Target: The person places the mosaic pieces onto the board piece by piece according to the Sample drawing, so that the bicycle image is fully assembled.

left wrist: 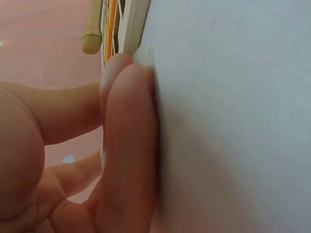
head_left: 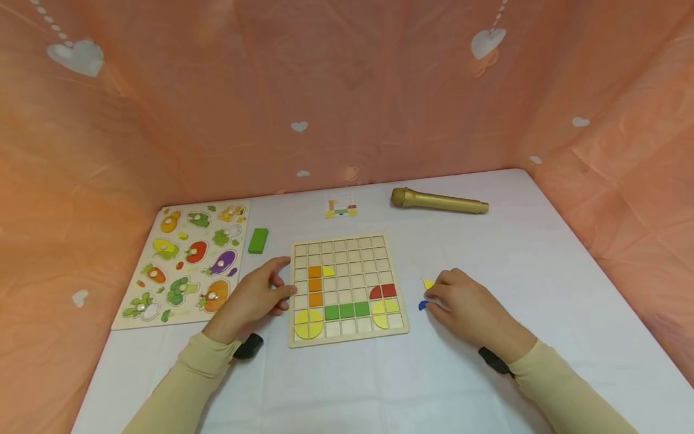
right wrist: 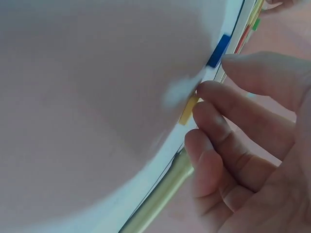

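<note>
A wooden grid board (head_left: 340, 246) lies in the middle of the white table in the head view, holding orange, yellow, green and red pieces. My left hand (head_left: 255, 301) rests at its left edge, fingers loosely bent, with the thumb and a fingertip at the rim. To the board's right, my right hand (head_left: 466, 307) is low over the table. Beside its fingertips lie a yellow piece (head_left: 428, 284) and a blue piece (head_left: 423, 305). The right wrist view shows the index fingertip touching the yellow piece (right wrist: 188, 110), the thumb close to the blue piece (right wrist: 218, 51), and a gap between them.
A vegetable puzzle board (head_left: 184, 265) lies at the left, with a green block (head_left: 258, 240) beside it. Behind the grid board are a small pattern card (head_left: 341, 207) and a gold microphone (head_left: 441, 201). Pink cloth (head_left: 347, 96) encloses the table's back and sides.
</note>
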Demonstrator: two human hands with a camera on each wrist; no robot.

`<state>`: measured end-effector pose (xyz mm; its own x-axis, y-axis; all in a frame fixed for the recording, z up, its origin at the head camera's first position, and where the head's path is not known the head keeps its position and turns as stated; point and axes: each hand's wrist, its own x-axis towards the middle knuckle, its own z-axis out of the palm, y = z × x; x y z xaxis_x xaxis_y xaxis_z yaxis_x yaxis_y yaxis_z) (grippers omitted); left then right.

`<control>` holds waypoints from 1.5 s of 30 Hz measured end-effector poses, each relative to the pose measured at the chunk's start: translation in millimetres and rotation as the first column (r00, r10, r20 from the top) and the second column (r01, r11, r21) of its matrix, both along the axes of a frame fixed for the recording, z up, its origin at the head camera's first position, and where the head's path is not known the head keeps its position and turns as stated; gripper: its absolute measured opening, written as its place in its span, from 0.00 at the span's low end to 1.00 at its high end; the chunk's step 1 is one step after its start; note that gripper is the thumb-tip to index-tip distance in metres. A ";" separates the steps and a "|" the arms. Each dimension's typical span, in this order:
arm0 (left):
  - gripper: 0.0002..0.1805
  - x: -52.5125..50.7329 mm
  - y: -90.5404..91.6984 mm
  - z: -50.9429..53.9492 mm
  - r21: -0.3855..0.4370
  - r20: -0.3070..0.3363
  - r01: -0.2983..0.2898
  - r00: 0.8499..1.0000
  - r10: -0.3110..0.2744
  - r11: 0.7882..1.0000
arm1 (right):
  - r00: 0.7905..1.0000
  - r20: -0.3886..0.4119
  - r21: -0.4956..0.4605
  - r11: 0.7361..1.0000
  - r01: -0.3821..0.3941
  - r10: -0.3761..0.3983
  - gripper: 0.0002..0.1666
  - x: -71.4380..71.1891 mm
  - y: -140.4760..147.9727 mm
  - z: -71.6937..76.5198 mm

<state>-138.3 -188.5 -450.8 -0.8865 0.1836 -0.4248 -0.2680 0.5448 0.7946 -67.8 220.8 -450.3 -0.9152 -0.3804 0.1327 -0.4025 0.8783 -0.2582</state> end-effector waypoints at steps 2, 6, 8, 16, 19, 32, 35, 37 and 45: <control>0.42 0.1 0.2 0.8 -0.001 0.001 -0.003 1.000 0.003 1.000 | 0.999 0.011 0.002 0.999 0.032 -0.032 0.09 0.2 5.0 1.0; 0.42 0.3 -0.5 1.6 -0.011 0.004 -0.010 1.000 0.010 1.000 | 0.998 0.021 -0.002 0.998 0.067 -0.067 0.10 -4.4 11.8 1.7; 0.42 0.4 -0.8 1.5 -0.016 0.003 -0.009 1.000 0.009 1.000 | 0.996 0.027 -0.003 0.997 0.079 -0.079 0.10 -8.7 13.4 1.4; 0.41 -0.1 -0.3 -1.7 -0.008 -0.007 0.005 1.000 -0.005 1.000 | 0.987 0.079 -0.004 0.990 0.143 -0.143 0.14 -26.3 17.2 5.1; 0.41 -0.3 -0.7 -2.1 -0.004 -0.010 0.007 1.000 -0.007 1.000 | 0.987 0.091 -0.009 0.991 0.134 -0.133 0.16 -33.1 17.7 5.8; 0.42 -0.6 -0.8 -3.1 -0.003 -0.009 0.004 1.000 -0.004 1.000 | 0.977 0.196 -0.014 0.996 0.092 -0.088 0.10 -55.1 13.7 4.4; 0.42 -0.8 -0.8 -2.6 -0.005 -0.011 0.006 1.000 -0.006 1.000 | 0.976 0.205 -0.017 0.997 0.078 -0.072 0.11 -54.5 12.9 5.0; 0.42 -0.7 -0.9 -2.1 -0.006 -0.010 0.006 1.000 -0.006 1.000 | 0.978 0.200 -0.018 0.998 0.060 -0.055 0.11 -52.8 10.8 6.0; 0.42 0.0 -1.9 -0.9 -0.007 -0.009 0.001 1.000 -0.001 1.000 | 0.991 0.123 -0.030 0.999 -0.041 0.044 0.11 -36.6 -9.7 14.1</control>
<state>-138.3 -190.5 -451.8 -0.8900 0.1817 -0.4181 -0.2603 0.5504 0.7933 -104.4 211.2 -436.2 -0.9083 -0.4173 0.0305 -0.4030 0.8528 -0.3322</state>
